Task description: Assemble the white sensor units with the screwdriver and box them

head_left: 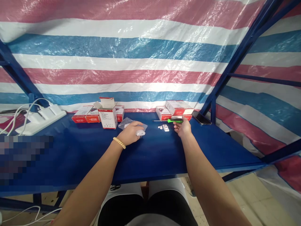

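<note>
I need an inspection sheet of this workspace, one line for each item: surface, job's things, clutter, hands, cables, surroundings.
Surface: blue table, a blurred patch at its left edge.
Job's things: white device under the left hand; green screwdriver at the right hand's fingertips; small white parts between the hands; clear bag behind the left hand.
Clutter: open box standing upright; flat red-and-white boxes left of it; stacked boxes at the back right; phone lying flat.
Hands: left hand rests on the device, a beaded bracelet on the wrist; right hand touches the screwdriver.
Cables: white cables run into a power strip at the far left.
Surroundings: striped tarp on a blue frame.
</note>
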`<state>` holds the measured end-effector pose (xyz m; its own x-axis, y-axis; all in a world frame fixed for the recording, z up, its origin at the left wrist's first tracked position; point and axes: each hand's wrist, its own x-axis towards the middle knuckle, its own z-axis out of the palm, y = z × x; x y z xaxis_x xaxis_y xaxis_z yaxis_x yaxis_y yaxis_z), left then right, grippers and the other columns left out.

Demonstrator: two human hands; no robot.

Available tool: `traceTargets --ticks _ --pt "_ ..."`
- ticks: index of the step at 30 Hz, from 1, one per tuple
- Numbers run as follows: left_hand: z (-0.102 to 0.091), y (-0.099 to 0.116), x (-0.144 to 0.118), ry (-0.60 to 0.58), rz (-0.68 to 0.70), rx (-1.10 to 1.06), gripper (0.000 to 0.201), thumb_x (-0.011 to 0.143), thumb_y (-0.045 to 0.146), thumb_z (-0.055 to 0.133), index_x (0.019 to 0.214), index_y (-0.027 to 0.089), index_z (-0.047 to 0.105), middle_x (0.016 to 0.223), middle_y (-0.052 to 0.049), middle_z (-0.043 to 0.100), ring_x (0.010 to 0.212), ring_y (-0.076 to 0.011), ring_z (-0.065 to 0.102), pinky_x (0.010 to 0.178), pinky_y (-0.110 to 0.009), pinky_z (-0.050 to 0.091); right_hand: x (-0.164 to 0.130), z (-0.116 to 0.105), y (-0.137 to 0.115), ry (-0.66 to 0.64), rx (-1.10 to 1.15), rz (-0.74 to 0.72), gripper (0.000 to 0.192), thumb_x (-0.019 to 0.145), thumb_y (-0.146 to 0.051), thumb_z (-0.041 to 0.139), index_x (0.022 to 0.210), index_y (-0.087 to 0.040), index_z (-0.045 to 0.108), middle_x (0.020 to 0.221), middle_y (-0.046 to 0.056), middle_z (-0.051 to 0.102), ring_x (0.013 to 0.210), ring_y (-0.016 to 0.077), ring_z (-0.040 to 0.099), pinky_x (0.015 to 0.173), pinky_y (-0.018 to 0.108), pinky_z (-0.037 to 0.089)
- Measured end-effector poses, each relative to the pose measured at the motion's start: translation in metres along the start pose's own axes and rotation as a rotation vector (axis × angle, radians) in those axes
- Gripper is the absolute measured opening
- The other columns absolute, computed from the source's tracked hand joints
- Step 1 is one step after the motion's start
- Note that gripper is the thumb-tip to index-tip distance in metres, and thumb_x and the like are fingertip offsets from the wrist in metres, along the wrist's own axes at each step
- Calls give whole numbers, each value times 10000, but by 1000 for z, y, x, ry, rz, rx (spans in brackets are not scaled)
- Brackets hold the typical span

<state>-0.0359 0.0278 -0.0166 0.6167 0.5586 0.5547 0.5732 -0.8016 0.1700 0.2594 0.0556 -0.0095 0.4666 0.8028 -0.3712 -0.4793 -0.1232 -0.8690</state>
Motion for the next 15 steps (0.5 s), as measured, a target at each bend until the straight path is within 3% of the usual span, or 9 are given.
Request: traceTargets --ticks 6,9,15 --pt "0 4 3 155 15 18 194 812 194 661 998 197 715 1092 -79 681 1033 -222 645 906 -387 555 -4 -3 -4 -37 16 28 115 874 -289 403 959 -220 440 622 26 663 356 108 479 333 189 305" --pt "1 4 3 241 14 22 261 793 254 715 1049 201 709 1094 -83 687 1059 -242 633 938 -436 534 -7 -4 -7 -29 10 3 90 858 -256 408 931 -216 443 630 32 670 345 96 453 336 191 305" --pt "1 8 4 290 -19 7 317 772 317 745 1067 209 706 1142 -90 665 1028 -226 639 908 -414 549 -21 8 1 2 -56 -220 85 751 -206 585 780 -206 505 484 -45 577 316 60 379 308 170 227"
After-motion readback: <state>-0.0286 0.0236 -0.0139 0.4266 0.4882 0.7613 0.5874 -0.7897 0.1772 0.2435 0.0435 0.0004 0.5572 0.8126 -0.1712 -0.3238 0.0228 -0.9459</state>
